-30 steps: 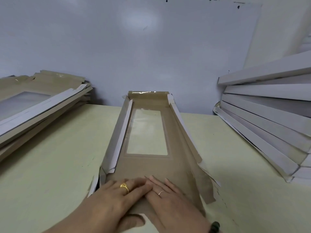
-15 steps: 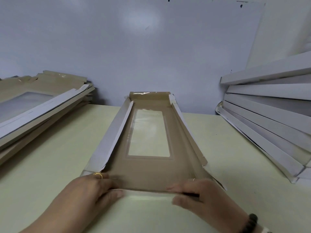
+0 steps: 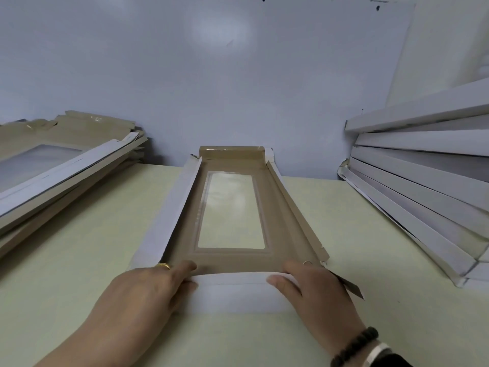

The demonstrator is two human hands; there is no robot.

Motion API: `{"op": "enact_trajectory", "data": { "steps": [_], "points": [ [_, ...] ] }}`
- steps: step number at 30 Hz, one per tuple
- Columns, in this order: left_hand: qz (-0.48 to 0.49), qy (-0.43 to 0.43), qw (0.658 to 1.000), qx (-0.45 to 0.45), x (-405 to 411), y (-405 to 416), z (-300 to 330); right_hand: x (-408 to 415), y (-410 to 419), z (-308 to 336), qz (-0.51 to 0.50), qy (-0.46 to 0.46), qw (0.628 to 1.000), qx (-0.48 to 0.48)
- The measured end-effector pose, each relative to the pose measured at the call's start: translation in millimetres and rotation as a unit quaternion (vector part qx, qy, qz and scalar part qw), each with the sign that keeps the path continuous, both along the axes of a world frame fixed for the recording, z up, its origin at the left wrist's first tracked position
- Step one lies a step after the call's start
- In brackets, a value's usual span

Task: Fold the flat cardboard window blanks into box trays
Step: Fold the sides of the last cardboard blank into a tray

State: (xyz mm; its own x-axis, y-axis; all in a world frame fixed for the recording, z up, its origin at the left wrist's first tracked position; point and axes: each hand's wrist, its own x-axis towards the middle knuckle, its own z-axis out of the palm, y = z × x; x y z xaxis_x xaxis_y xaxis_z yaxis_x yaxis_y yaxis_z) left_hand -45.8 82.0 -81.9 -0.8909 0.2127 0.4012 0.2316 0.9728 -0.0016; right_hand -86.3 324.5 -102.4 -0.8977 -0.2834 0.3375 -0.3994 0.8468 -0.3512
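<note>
At near end of blank [image 3: 232,260]: left hand [image 3: 148,292], right hand [image 3: 315,290] gripping end flap [image 3: 232,290]. Risk: uneven pull skews crease, side walls splay.

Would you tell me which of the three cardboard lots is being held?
The single tray in the middle: both hands grip its near end, while the brown stack and white stack sit untouched.

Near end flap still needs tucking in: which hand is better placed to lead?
Probably right. The right hand grips the near flap beside the loose corner tab sticking out, which likely needs tucking first. The left hand grips the tidier left corner and can steady.
</note>
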Motion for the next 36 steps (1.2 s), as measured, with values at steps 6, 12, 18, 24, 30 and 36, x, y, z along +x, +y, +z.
{"op": "enact_trajectory", "data": {
  "steps": [6, 12, 18, 24, 30, 36],
  "points": [
    [0.027, -0.041, 0.991, -0.128, -8.0, 12.0, -4.2, -5.4, -4.7, 1.4, -0.014, 0.003, 0.999, 0.046],
    [-0.138, -0.026, 0.987, -0.081, -9.0, 24.0, -10.8, -4.2, -13.3, 5.2, 0.021, 0.066, 0.991, 0.113],
    [-0.170, -0.189, 0.967, 0.031, -15.7, 15.1, -22.1, 1.5, -17.0, -3.0, 0.197, -0.052, 0.979, 0.030],
    [-0.114, -0.232, 0.961, 0.095, -13.1, -9.4, -20.6, 1.3, -0.5, -2.1, 0.180, -0.085, 0.980, 0.005],
    [-0.088, -0.215, 0.957, 0.171, -11.2, -27.2, -17.6, 1.4, 2.3, -0.5, 0.169, -0.046, 0.984, -0.020],
    [-0.096, -0.150, 0.959, 0.220, -13.2, -21.5, -10.8, -0.5, -0.1, 3.0, 0.126, 0.017, 0.992, 0.007]
  ]
}}
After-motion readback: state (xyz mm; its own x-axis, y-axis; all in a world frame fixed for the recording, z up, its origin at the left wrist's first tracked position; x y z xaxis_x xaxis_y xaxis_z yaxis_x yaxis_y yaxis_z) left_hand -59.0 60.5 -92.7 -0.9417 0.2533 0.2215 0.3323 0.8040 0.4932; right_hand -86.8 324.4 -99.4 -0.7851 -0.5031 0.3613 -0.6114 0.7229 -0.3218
